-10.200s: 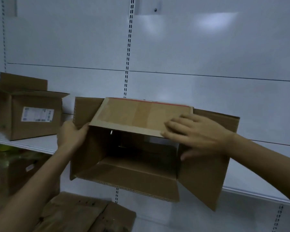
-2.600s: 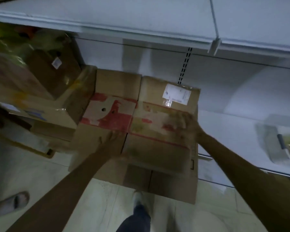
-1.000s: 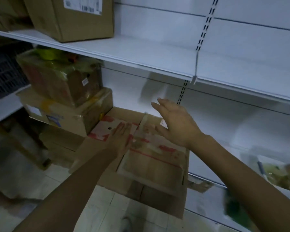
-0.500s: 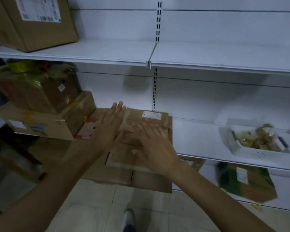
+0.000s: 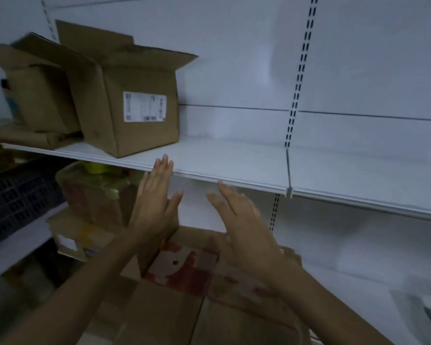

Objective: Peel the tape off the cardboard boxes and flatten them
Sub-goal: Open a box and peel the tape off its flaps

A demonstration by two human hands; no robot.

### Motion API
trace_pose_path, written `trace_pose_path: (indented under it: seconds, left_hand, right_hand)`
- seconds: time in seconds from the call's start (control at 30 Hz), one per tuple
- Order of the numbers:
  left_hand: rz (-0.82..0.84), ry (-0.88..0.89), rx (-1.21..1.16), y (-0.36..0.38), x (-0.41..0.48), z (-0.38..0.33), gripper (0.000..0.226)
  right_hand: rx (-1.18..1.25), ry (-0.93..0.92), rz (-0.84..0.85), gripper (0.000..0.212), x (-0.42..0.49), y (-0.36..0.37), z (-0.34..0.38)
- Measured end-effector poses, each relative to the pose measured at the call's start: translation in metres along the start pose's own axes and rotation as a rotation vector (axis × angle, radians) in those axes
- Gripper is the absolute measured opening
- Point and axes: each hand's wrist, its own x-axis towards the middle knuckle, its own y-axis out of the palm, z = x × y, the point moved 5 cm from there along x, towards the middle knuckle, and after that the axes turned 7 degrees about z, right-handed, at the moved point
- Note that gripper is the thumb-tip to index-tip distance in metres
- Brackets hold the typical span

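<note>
A flattened cardboard box with red print lies low in front of me on the lower shelf. Both my hands are raised above it with straight fingers and hold nothing. My left hand reaches up to the front edge of the upper white shelf. My right hand hovers just below that edge. On the upper shelf to the left stands an open brown box with a white label, its top flaps up. Another open box stands behind it further left.
Plastic-wrapped boxes are stacked at the left under the upper shelf. A dark crate sits at the far left. A slotted upright splits the white back wall. A white basket shows at the lower right.
My view has swung up from the lower shelf. Both hands have lifted off the flattened box and risen toward the upper shelf edge.
</note>
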Motion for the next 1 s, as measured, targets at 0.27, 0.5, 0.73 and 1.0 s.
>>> trace_pose_path:
  seconds: [0.27, 0.5, 0.73, 1.0]
  left_hand:
    - [-0.034, -0.075, 0.028, -0.021, 0.047, 0.1, 0.055]
    - [-0.032, 0.0, 0.05, 0.005, 0.052, 0.123, 0.054]
    - [-0.08, 0.006, -0.107, -0.02, 0.066, 0.123, 0.047]
    - [-0.613, -0.294, -0.419, -0.1, 0.094, 0.16, 0.036]
  right_hand:
    - [0.039, -0.099, -0.045, 0.064, 0.147, 0.012, 0.016]
    - [-0.07, -0.202, -0.124, 0.065, 0.261, -0.023, 0.061]
    - [-0.403, -0.356, -0.513, 0.079, 0.344, -0.083, 0.131]
    - [-0.536, -0.009, -0.209, 0.014, 0.396, -0.099, 0.085]
